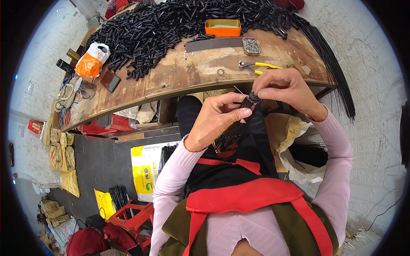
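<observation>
My left hand (218,117) is closed round a bundle of thin black rods (229,136), held tilted over my lap. A dark round end piece (255,97) sits at the top of the bundle, and one thin rod sticks out beside it. With thumb and fingers my right hand (286,88) pinches this end piece from the right. What lies under the fingertips is partly hidden. Just beyond my right hand, on the table's near edge, lie end-cutting pliers with yellow handles (267,65).
A heap of black tubular parts (166,32) covers the wooden table's far side. An orange tin (223,32), a grey strip (213,44), a small box of metal bits (251,46) and a phone (110,81) lie nearer. Long black rods (337,77) overhang the right edge.
</observation>
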Tool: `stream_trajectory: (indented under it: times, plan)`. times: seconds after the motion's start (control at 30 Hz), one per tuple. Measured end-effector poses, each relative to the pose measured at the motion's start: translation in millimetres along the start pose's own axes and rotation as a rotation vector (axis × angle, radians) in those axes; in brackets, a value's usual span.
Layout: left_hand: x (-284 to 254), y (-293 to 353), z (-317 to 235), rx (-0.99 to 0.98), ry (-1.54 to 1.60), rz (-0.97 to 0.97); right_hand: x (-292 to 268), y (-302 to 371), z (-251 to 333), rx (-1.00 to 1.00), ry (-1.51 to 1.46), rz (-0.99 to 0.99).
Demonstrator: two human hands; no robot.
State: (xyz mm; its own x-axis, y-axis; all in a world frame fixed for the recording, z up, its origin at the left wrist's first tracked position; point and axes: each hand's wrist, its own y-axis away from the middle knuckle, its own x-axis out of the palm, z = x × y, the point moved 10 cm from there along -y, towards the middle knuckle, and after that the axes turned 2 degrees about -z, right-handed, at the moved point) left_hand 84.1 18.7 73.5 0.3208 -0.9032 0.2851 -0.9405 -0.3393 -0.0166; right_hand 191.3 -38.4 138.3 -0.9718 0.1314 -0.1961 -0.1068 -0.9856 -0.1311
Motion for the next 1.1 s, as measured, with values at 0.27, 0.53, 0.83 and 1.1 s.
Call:
stream_trajectory:
  times: [0.27,0.53,0.83,1.1]
  plan:
    - [2,0,0,0.059,0.048,-0.081,-6,4,1,0.014,0.086,-0.092]
    - [1,-3,2,0.073,0.077,-0.090,6,13,9,-0.228,0.177,-0.146]
    - [9,-8,12,0.020,0.276,-0.055,-8,26,7,-0.097,0.057,-0.190]
    - [21,-10,5,0.034,0.237,-0.020,-12,30,12,-0.182,-0.041,-0.164]
